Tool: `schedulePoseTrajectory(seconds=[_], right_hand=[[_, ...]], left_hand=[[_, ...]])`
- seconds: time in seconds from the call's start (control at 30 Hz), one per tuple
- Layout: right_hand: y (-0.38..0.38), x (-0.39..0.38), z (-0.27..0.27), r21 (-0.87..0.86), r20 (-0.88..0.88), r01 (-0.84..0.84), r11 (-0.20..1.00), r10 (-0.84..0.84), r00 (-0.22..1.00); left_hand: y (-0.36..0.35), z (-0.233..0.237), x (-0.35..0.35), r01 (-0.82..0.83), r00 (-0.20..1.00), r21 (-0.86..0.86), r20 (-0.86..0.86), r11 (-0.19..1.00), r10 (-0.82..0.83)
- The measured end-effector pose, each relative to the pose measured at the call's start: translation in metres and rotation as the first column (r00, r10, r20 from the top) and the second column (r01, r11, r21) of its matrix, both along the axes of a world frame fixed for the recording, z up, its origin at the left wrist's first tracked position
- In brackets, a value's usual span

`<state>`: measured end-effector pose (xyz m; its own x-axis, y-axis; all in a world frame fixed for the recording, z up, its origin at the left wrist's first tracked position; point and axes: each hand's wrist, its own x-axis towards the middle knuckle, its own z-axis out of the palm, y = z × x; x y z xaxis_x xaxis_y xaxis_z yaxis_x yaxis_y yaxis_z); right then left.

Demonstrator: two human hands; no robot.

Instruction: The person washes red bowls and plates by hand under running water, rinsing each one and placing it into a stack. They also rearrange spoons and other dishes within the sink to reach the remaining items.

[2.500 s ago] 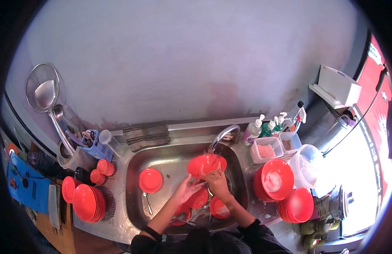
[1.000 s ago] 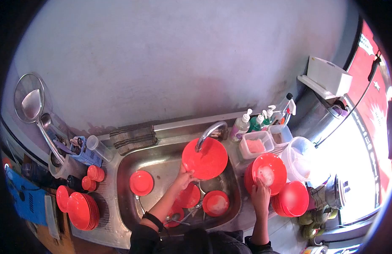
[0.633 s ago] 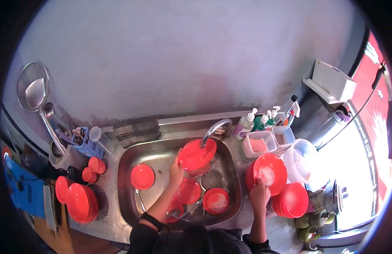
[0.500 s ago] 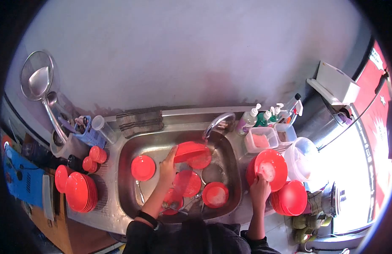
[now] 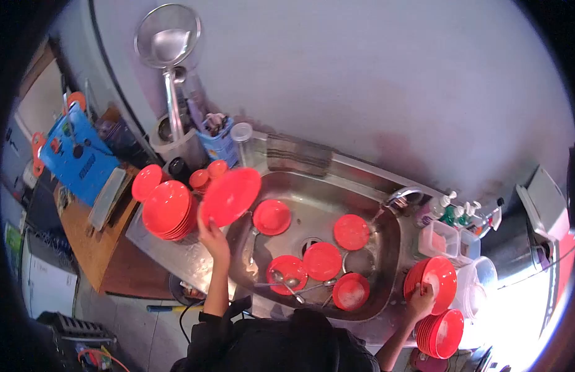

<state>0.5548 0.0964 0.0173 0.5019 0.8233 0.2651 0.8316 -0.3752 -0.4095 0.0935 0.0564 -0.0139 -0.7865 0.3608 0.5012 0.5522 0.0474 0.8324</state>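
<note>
My left hand (image 5: 211, 234) holds a large red plate (image 5: 231, 196) up by its lower edge, over the left rim of the steel sink (image 5: 312, 204). The plate hangs beside a stack of red plates (image 5: 167, 209) on the left counter. My right hand (image 5: 421, 296) rests on the near rim of a soapy red bowl (image 5: 437, 279) that tops a stack on the right counter. Several red plates and bowls lie in the sink basin, with spoons (image 5: 286, 286) among them.
A tap (image 5: 401, 197) stands at the sink's far right, with soap bottles (image 5: 450, 211) and clear tubs (image 5: 442, 239) beside it. A second stack of red bowls (image 5: 441, 332) sits near right. A strainer (image 5: 168, 43), a utensil holder (image 5: 217, 141) and small red cups (image 5: 207, 175) are at far left.
My left hand has carried the red plate from under the tap leftward to above the left counter stack. The view has swung left. My right hand stays on the soapy bowl.
</note>
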Motion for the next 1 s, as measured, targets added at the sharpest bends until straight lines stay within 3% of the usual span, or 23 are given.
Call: schedulePoseTrajectory(seconds=[0.03, 0.07, 0.13, 0.23, 0.43, 0.57, 0.63, 0.67, 0.7, 0.77, 0.83, 0.9, 0.93, 1.0], right_hand=[[-0.001, 0.004, -0.003, 0.047, -0.007, -0.019, 0.999, 0.019, 1.0], [-0.001, 0.006, -0.005, 0.098, -0.014, -0.031, 0.995, 0.033, 0.999], [-0.003, 0.008, -0.005, 0.131, 0.008, -0.088, 0.987, 0.088, 0.996], [-0.004, 0.013, -0.009, 0.192, 0.056, -0.135, 0.972, 0.127, 0.99], [-0.006, 0.011, 0.009, 0.085, 0.153, -0.119, 0.989, 0.105, 0.983], [-0.015, 0.012, 0.021, 0.166, 0.154, -0.07, 0.984, 0.045, 0.987], [-0.015, 0.019, 0.019, 0.287, 0.171, -0.162, 0.944, 0.116, 0.978], [-0.018, 0.018, 0.022, 0.377, 0.294, -0.252, 0.892, 0.142, 0.945], [-0.02, 0.015, 0.03, 0.382, 0.302, -0.229, 0.896, 0.113, 0.946], [-0.022, 0.005, 0.047, 0.427, 0.397, -0.45, 0.784, 0.285, 0.872], [-0.022, -0.003, 0.051, 0.43, 0.391, -0.465, 0.774, 0.305, 0.869], [-0.024, -0.019, 0.057, 0.382, 0.382, -0.649, 0.657, 0.527, 0.759], [-0.022, -0.029, 0.055, 0.379, 0.321, -0.669, 0.64, 0.586, 0.744], [-0.015, -0.046, 0.041, 0.397, 0.163, -0.676, 0.621, 0.677, 0.718]], left_hand=[[-0.007, -0.004, -0.017, -0.08, 0.984, 0.126, 0.17, 0.989, 0.058], [-0.015, 0.003, -0.025, -0.096, 0.983, 0.128, 0.167, 0.987, 0.074], [-0.027, 0.02, -0.036, -0.247, 0.898, 0.413, 0.438, 0.877, 0.047], [-0.05, 0.015, -0.065, -0.326, 0.872, 0.48, 0.485, 0.815, 0.063], [-0.069, -0.003, -0.094, -0.403, 0.779, 0.486, 0.627, 0.776, 0.012], [-0.075, -0.013, -0.105, -0.347, 0.795, 0.463, 0.607, 0.816, -0.006], [-0.075, -0.017, -0.109, -0.376, 0.839, 0.418, 0.533, 0.827, 0.112], [-0.075, -0.019, -0.112, -0.394, 0.837, 0.437, 0.533, 0.808, 0.12], [-0.074, -0.02, -0.114, -0.413, 0.836, 0.456, 0.534, 0.788, 0.129], [-0.07, -0.021, -0.115, -0.423, 0.833, 0.481, 0.54, 0.768, 0.121], [-0.063, -0.02, -0.111, -0.404, 0.832, 0.459, 0.544, 0.791, 0.11], [-0.055, -0.008, -0.096, -0.508, 0.815, 0.463, 0.53, 0.726, 0.232], [-0.051, 0.0, -0.088, -0.493, 0.822, 0.465, 0.526, 0.736, 0.218], [-0.047, 0.012, -0.077, -0.61, 0.715, 0.23, 0.573, 0.758, 0.401]])
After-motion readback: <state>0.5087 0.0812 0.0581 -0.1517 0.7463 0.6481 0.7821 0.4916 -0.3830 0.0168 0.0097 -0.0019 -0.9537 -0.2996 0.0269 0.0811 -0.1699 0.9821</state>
